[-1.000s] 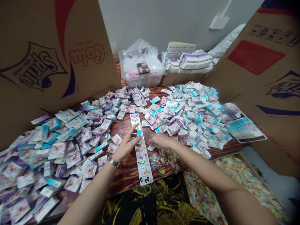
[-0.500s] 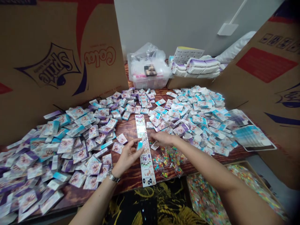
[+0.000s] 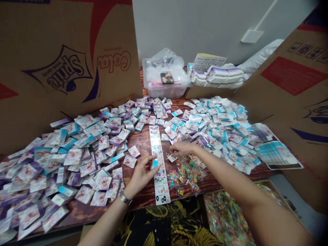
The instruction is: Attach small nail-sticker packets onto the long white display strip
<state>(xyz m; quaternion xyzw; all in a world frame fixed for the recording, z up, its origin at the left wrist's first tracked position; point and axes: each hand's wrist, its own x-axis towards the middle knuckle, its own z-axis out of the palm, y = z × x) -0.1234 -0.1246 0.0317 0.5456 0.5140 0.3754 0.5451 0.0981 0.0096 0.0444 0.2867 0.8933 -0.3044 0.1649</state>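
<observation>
My left hand (image 3: 143, 171), a metal watch on its wrist, has thumb and fingers closed on a small box with a blue side (image 3: 155, 163). This box is held over a long printed strip (image 3: 161, 186) that lies upright down the table's middle. To the right of the strip, my right hand (image 3: 181, 149) is bent down with its fingers together. A small white piece (image 3: 172, 158) shows at its fingertips; its kind cannot be made out. Just below that hand lie clear little bags of colourful bits (image 3: 188, 172).
Small printed boxes are heaped at left (image 3: 74, 157) and right (image 3: 220, 119). Large cardboard cartons (image 3: 110, 89) stand on both sides. A clear plastic tub (image 3: 166, 90) and stacked white packs (image 3: 224, 77) are at the back. A box of colourful bags (image 3: 225, 215) sits lower right.
My right hand has shifted slightly right, and more of the white piece shows at its fingertips. My left hand keeps the small box over the strip. The whole view has shifted a little.
</observation>
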